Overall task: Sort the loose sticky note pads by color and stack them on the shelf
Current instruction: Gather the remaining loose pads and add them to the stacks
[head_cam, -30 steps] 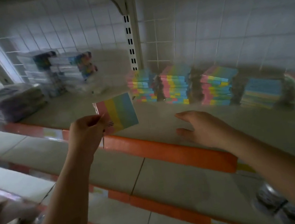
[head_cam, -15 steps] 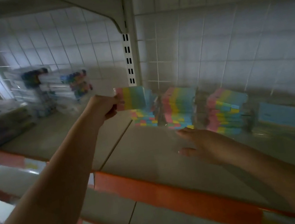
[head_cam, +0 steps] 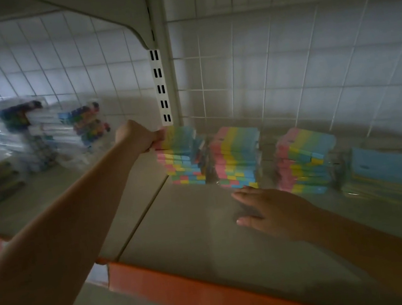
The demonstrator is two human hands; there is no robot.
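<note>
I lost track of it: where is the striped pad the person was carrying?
The striped pad is in the left hand, on top of the leftmost rainbow stack, just below the slotted white post.

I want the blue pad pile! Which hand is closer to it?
Right. The right hand lies flat on the shelf left of the blue pad pile; the left hand is further left.
</note>
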